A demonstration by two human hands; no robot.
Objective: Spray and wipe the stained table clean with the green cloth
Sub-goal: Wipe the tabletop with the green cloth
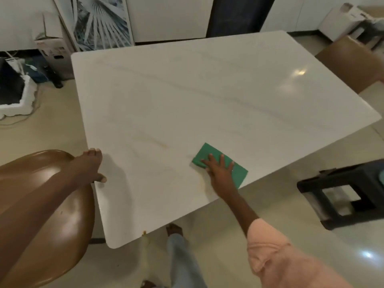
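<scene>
A white marble-look table [207,96] fills the middle of the head view. Faint yellowish stain marks [162,143] run across its near part. A folded green cloth [239,173] lies flat near the table's near edge. My right hand [219,170] presses on the cloth with its fingers spread and straight. My left hand [91,165] rests on the table's left edge, fingers over the rim and thumb on the top. No spray bottle is in view.
A brown chair [52,215] stands under my left arm at the table's near-left corner. Another brown chair [353,63] stands at the far right. A black stool [342,194] sits on the floor to the right. Boxes and foam packing [18,96] lie at the left.
</scene>
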